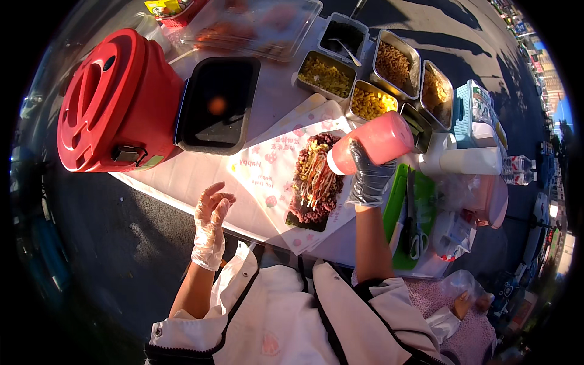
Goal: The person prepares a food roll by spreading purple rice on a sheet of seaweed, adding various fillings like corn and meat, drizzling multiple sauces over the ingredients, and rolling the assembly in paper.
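Note:
My right hand (pixel 372 178), in a clear plastic glove, grips a squeeze bottle of pink-red sauce (pixel 381 137), tilted with its white cap toward the food. Below and left of the cap, a sheet of dark seaweed (pixel 310 222) lies on printed paper (pixel 260 169). Purple-brown rice (pixel 303 182) covers most of it, topped with yellow bits and streaks of white and red sauce. My left hand (pixel 212 223), also in a clear glove, hangs by the table's front edge, fingers loosely curled and apart, holding nothing.
A red lidded container (pixel 155 100) and a black tray (pixel 221 105) stand left. Behind the paper are metal tins of corn (pixel 372 101) and other fillings. To the right lie a green cutting board (pixel 398 200), a knife, scissors (pixel 417 244) and a white bottle (pixel 472 160). Another person's hand (pixel 461 305) shows lower right.

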`<state>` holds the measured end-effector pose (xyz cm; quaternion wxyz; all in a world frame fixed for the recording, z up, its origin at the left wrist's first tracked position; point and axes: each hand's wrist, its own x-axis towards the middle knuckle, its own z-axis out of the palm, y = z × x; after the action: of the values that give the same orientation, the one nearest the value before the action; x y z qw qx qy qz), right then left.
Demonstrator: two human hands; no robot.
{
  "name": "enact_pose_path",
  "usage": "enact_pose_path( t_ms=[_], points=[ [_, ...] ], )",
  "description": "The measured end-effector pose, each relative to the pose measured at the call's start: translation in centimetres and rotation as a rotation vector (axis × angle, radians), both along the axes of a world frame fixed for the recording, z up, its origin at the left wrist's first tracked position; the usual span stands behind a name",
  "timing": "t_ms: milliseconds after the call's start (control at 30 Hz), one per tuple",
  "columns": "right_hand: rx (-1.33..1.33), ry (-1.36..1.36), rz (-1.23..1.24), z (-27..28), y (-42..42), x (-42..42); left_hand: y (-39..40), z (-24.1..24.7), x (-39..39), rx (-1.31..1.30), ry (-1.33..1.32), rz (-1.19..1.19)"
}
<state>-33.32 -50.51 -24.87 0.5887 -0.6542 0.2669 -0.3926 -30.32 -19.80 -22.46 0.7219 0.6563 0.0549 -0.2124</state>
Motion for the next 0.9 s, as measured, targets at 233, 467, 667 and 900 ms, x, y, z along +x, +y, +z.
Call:
enact_pose_path(
  t_ms=[233,467,667,900],
  points=[
    [0.182,-0.068,0.018,1.6,2.7,-2.7,-2.5,1.0,-0.5,-0.011,-0.075,-0.097],
    [1.251,-0.328,-0.028,0.4,1.5,-2.7,-8.4,3.3,-0.4,0.008,-0.245,-0.225],
    [1.598,-0.667,0.092,2.1,-2.3,-7.5,-18.1,6.9,0.5,-0.084,-0.401,-0.358],
    [1.661,-1.142,-0.166,-2.1,-15.7,-18.6,-34.5,4.4,1.3,0.285,-0.954,-0.777]
  ],
)
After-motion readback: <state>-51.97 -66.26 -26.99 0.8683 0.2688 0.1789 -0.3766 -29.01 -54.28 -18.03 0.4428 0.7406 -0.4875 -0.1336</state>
